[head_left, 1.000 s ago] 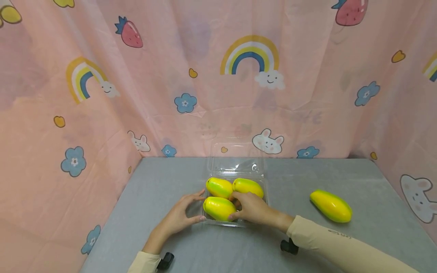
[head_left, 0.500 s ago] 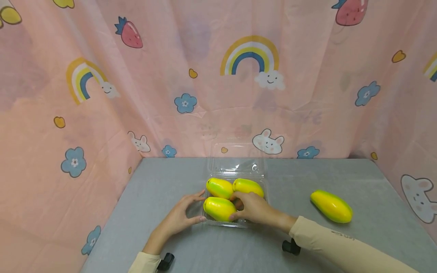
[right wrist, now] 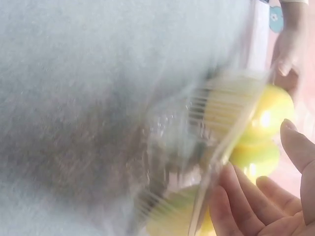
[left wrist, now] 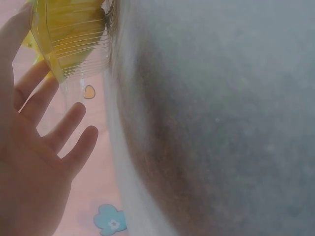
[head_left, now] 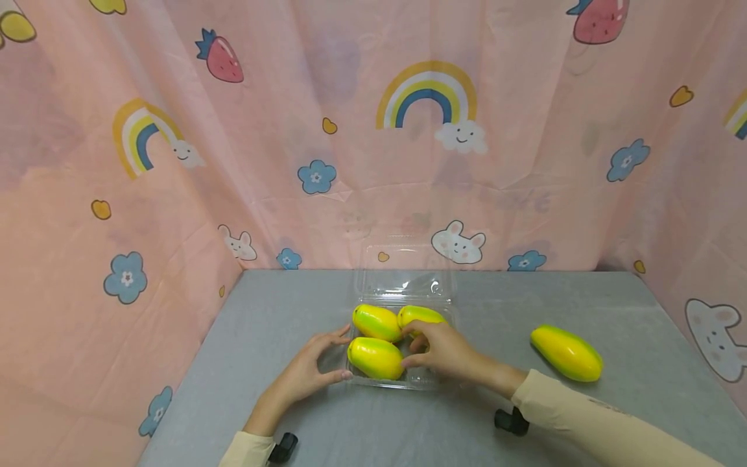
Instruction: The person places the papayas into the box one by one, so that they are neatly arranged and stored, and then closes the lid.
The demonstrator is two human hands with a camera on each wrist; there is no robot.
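A clear plastic clamshell box (head_left: 390,384) stands on the table, its lid (head_left: 403,280) raised at the back. Inside lie a back-left papaya (head_left: 375,322), a back-right papaya (head_left: 417,315) and a front-left papaya (head_left: 375,359), all yellow with green streaks. My left hand (head_left: 310,364) steadies the box's left side, fingers spread and tips at its rim; the left wrist view shows them against the ribbed wall. Over the front-right part of the box is my right hand (head_left: 443,350), fingers loosely bent, holding nothing. Its thumb is close by the front-left papaya's end; the hand partly hides the back-right one.
Another papaya (head_left: 566,353) lies on the grey table (head_left: 496,305) to the right of the box. A pink printed curtain (head_left: 373,162) rises behind the table and along both sides.
My right hand has let go of the front-left papaya and drawn back slightly to the right. The left hand and the fruit have stayed in place.
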